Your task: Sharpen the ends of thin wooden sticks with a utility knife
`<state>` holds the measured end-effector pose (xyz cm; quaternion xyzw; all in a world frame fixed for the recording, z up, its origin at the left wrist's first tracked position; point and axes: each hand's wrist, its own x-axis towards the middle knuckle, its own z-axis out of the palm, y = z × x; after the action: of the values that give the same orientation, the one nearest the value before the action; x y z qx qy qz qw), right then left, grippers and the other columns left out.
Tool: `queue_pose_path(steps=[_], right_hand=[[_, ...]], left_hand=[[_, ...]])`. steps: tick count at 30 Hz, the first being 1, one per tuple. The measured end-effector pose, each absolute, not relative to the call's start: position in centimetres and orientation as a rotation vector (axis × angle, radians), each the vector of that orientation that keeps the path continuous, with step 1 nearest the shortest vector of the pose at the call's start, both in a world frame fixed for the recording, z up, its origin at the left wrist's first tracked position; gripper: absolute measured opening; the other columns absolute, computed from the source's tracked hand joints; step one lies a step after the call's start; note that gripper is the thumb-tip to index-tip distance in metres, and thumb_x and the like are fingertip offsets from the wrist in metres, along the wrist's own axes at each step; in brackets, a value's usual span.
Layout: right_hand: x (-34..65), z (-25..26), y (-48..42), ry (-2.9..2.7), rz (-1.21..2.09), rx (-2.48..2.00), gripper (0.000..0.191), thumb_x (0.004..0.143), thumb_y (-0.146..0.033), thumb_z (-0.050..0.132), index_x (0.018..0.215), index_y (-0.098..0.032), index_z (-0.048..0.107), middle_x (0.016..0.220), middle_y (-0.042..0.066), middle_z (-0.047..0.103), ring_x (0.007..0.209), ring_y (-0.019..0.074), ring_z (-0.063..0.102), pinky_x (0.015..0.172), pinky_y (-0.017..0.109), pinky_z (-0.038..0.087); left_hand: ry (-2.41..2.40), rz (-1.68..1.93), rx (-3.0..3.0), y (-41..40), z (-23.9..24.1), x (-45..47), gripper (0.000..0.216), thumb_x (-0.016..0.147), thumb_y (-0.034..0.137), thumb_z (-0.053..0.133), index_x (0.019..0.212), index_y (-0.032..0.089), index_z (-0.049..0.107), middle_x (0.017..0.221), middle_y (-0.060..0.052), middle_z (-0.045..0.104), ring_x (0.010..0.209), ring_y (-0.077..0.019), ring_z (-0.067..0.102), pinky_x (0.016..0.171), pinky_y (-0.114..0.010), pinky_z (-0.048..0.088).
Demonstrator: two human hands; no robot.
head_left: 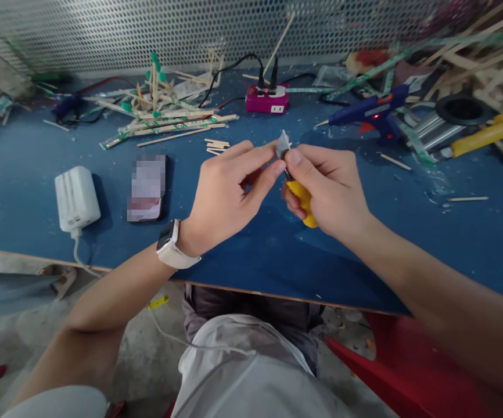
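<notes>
My right hand (325, 186) is wrapped round a yellow-handled craft knife (302, 203), its wide grey blade (283, 144) pointing up and away from me. Close against the blade, the thumb and forefinger of my left hand (234, 191) are pinched together. A tiny pale tip shows beside the blade, but what the left fingers hold is hidden. Both hands are raised over the front half of the blue table (251, 255). Just beyond my left hand lie several short cut wooden sticks (217, 145).
A phone (147, 188) and a white power bank (77, 198) with a cable lie left. Behind are bundled sticks (173, 123), a pink power strip (267, 98) and a perforated metal panel (190, 40). A blue glue gun (371, 113) and a yellow-handled tool (482, 136) lie right.
</notes>
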<state>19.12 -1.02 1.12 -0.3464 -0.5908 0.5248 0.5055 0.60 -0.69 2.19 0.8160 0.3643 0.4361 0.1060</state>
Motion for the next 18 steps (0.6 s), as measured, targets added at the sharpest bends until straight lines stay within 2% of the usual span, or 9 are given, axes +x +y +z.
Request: queue_pose_path(steps=[6, 11, 18], right_hand=[[18.96, 0.80, -1.06, -1.425, 1.225, -0.866, 0.043, 0.103, -0.057, 0.072, 0.078, -0.023, 0.064, 0.051, -0.006, 0.048, 0.037, 0.0099, 0.046, 0.034, 0.027, 0.031], [18.72, 0.61, -1.15, -1.439, 1.178, -0.876, 0.048, 0.104, -0.058, 0.069, 0.074, -0.023, 0.059, 0.050, -0.006, 0.048, 0.036, 0.0097, 0.045, 0.035, 0.027, 0.031], [18.43, 0.60, -1.42, -1.453, 1.119, -0.919, 0.050, 0.106, -0.060, 0.067, 0.073, -0.023, 0.057, 0.049, -0.006, 0.048, 0.036, 0.0095, 0.045, 0.036, 0.027, 0.032]], left_hand=[[1.125, 1.260, 2.418, -0.82, 2.31, 0.59, 0.040, 0.112, 0.052, 0.052, 0.101, 0.022, 0.076, 0.073, -0.001, 0.058, 0.066, -0.0133, 0.055, 0.065, -0.030, 0.044], [1.191, 1.243, 2.486, -0.79, 2.25, 0.53, 0.037, 0.113, 0.048, 0.053, 0.105, 0.021, 0.078, 0.074, -0.001, 0.059, 0.068, -0.0131, 0.057, 0.065, -0.029, 0.043], [1.179, 1.247, 2.456, -0.50, 2.09, 0.44, 0.043, 0.111, 0.054, 0.053, 0.094, 0.023, 0.077, 0.069, -0.001, 0.059, 0.066, -0.0139, 0.057, 0.063, -0.031, 0.044]])
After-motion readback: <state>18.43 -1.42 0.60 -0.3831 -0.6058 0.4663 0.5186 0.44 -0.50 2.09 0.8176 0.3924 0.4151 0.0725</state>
